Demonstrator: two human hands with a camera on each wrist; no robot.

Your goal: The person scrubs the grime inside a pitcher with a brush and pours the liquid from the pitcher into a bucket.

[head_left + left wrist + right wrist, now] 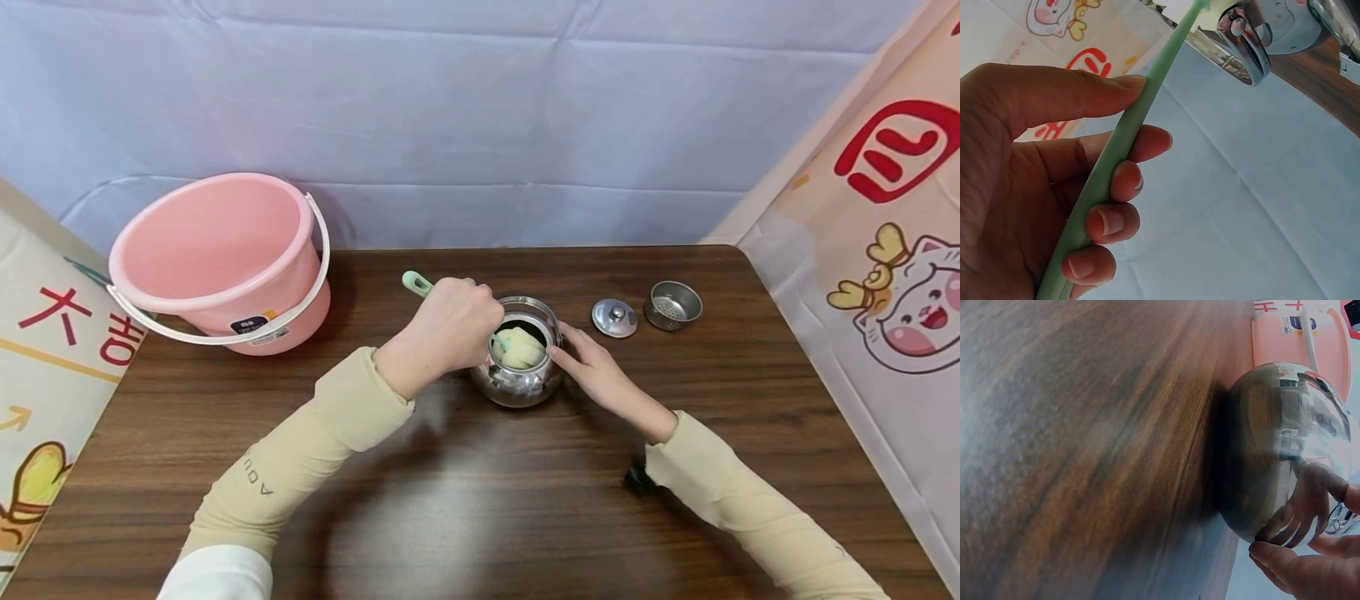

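Observation:
My left hand (453, 327) grips the light green handle of a sponge brush (1119, 140), fingers curled round it with the thumb laid along the top. The brush's pale yellow sponge head (519, 348) sits inside the mouth of a shiny stainless steel teapot (516, 390), whose loop handle stands up behind the opening. On the teapot's right side, my right hand (596, 371) holds it, thumb at the rim and fingers against the rounded body. The right wrist view shows the pot upright on the table, its polished side mirroring the hand. The brush's lower end is hidden in the pot.
Right of the teapot lie its metal lid (614, 318), knob up, and a small metal strainer cup (673, 307). At the back left stands a pink bucket (217, 237) with a white handle. A pale cloth wall closes off the dark wooden table (420, 517) behind.

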